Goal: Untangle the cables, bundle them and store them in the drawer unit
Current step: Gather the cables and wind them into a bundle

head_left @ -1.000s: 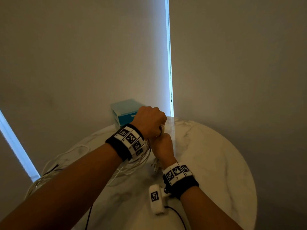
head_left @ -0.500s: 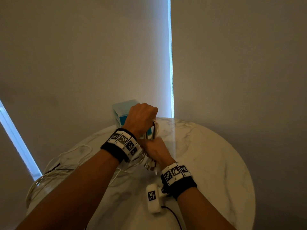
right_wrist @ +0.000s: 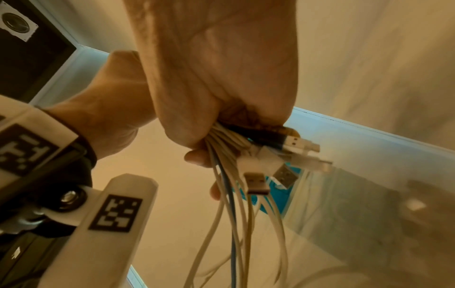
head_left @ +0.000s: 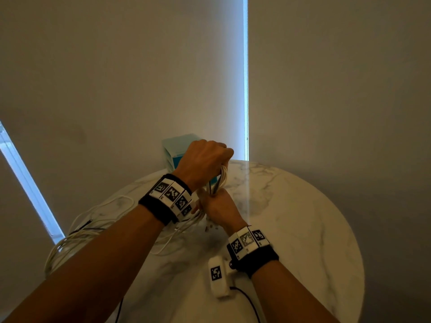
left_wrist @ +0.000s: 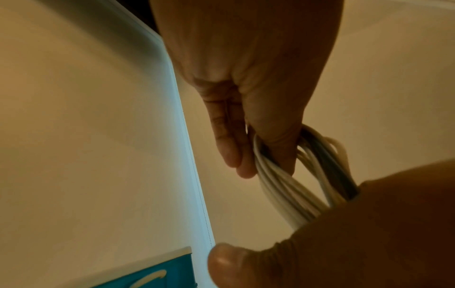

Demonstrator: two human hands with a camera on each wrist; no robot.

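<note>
Cables (head_left: 218, 183) – one bunch, mostly white with one dark strand – run near vertical at frame centre, above the worktop (head_left: 291, 217). Left hand (head_left: 203, 162) fingers curl around the top; right hand (head_left: 219, 209) grips below, beside one teal drawer unit (head_left: 177, 148).

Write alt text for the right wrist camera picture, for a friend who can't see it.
Seen from below, the right hand grips a bunch of mostly white cables, their USB plugs fanning out past the fingers and the loose lengths hanging down. The left hand, wearing a wristband with black-and-white markers, is close behind it.
</note>
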